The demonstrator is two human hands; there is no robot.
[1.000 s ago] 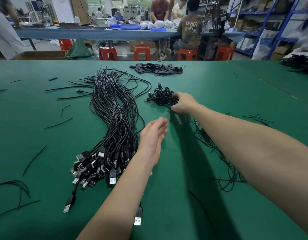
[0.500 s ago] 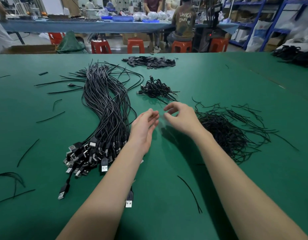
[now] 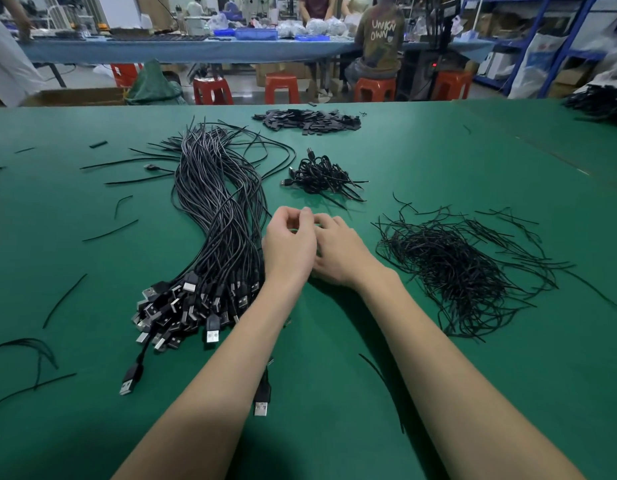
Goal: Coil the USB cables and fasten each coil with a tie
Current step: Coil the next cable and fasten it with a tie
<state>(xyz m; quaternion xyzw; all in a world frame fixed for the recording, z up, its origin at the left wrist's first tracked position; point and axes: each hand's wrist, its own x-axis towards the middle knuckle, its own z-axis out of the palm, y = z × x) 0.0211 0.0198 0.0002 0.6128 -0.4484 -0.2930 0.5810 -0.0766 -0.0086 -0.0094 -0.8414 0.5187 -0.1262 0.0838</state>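
Both hands meet mid-table: left hand [image 3: 289,244] with fingers curled, right hand [image 3: 338,252] tucked against it; whether either holds anything cannot be told. Left lies the bundle of USB cables [image 3: 218,216], right the pile of ties [image 3: 452,265], beyond them finished coils [image 3: 321,174].

Even, fairly bright overhead light falls on the green desk [image 3: 473,161], which shows no glare. Soft dark shadows lie beneath both forearms and under the hands [image 3: 312,245], falling toward the right. Wide-angle distortion bows the desk's far edge and stretches the corners. The background workshop looks slightly soft; the foreground is sharp.
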